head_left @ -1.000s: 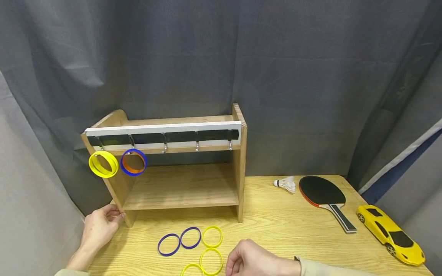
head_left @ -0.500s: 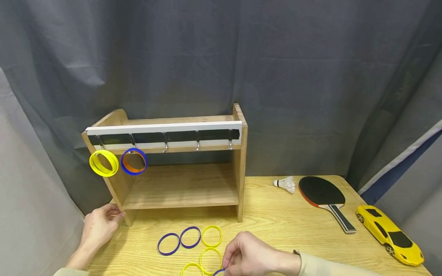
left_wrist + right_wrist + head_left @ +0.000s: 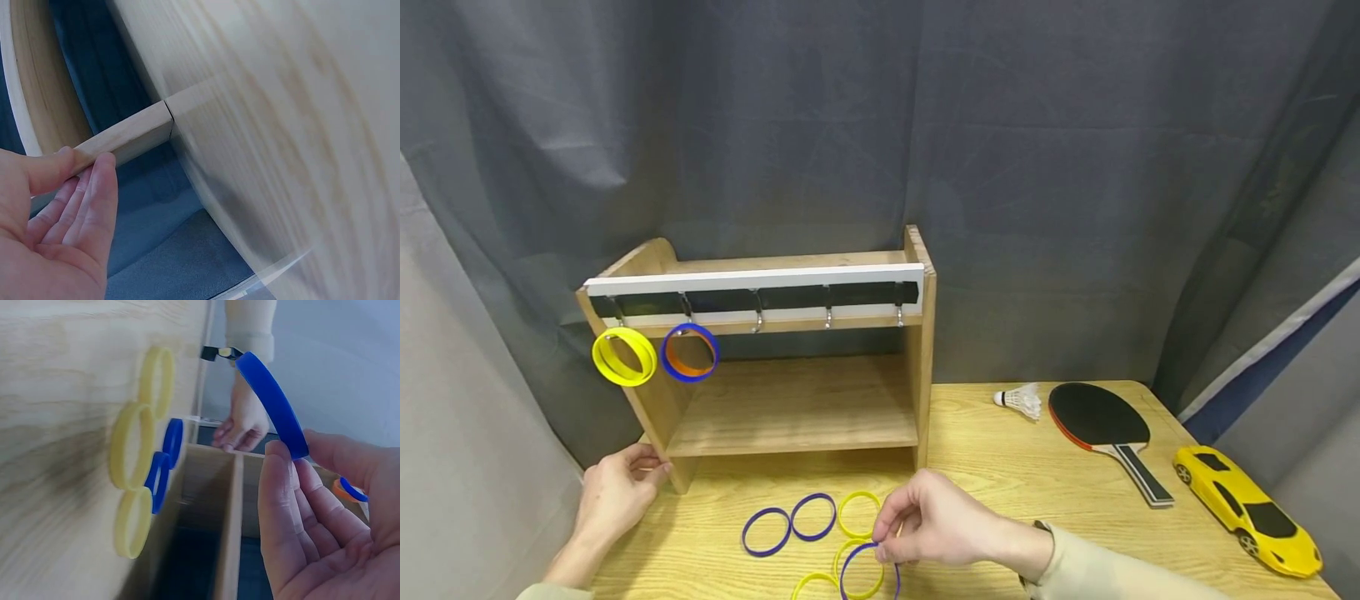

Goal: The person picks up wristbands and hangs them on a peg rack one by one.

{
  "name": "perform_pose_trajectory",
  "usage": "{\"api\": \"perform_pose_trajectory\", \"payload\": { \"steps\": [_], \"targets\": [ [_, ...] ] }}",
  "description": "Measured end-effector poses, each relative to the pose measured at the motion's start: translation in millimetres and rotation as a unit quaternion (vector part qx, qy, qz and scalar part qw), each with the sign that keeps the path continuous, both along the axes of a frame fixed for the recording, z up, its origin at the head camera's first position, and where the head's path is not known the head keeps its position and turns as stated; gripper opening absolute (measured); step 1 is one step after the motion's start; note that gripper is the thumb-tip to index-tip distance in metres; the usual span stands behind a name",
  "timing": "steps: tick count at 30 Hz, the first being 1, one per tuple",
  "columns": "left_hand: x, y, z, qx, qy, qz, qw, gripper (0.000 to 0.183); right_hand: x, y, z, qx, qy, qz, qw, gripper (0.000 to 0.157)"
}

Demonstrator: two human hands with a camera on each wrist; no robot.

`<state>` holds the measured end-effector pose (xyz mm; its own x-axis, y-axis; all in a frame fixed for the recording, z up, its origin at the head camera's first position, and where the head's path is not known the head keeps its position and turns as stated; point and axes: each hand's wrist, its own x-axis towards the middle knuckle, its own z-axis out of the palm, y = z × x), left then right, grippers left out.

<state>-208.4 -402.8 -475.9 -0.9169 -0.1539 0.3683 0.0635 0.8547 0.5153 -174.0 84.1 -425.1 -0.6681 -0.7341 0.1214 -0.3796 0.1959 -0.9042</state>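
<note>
My right hand [image 3: 936, 525] pinches a blue ring [image 3: 270, 400] by its edge between thumb and fingertips; the ring hangs over the yellow rings in the head view. Under and left of it on the table are several yellow rings [image 3: 117, 450] and two blue rings [image 3: 744, 537]. My left hand [image 3: 617, 492] grips the low front corner of a wooden shelf [image 3: 797, 408], its thumb and fingers on either side of the wood [image 3: 131, 128]. From the shelf's row of hooks [image 3: 758, 321] hang yellow rings [image 3: 598, 354] at far left, then a blue ring [image 3: 665, 362] with an orange one.
Three hooks to the right hold nothing. Right of the shelf lie a shuttlecock [image 3: 1021, 401], a table tennis bat [image 3: 1101, 414] and a yellow toy car [image 3: 1247, 508]. A grey curtain [image 3: 1037, 183] hangs behind the table [image 3: 1000, 475].
My right hand has moved up and slightly left from the table's front, bringing the pinched blue ring into sight. My left hand and the shelf have stayed put.
</note>
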Motion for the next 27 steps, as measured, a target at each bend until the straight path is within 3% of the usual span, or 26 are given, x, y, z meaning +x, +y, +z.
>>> {"api": "perform_pose_trajectory", "payload": {
  "steps": [16,27],
  "targets": [
    [0.5,2,0.7,0.003,-0.001,0.005,1.0000,0.015,-15.9,-11,27.8,-0.072,0.014,-0.020,0.997,0.015],
    [0.4,2,-1.1,-0.001,0.006,0.007,1.0000,0.015,-22.5,-23,40.9,-0.150,-0.044,-0.085,0.984,0.027]
  ]
}}
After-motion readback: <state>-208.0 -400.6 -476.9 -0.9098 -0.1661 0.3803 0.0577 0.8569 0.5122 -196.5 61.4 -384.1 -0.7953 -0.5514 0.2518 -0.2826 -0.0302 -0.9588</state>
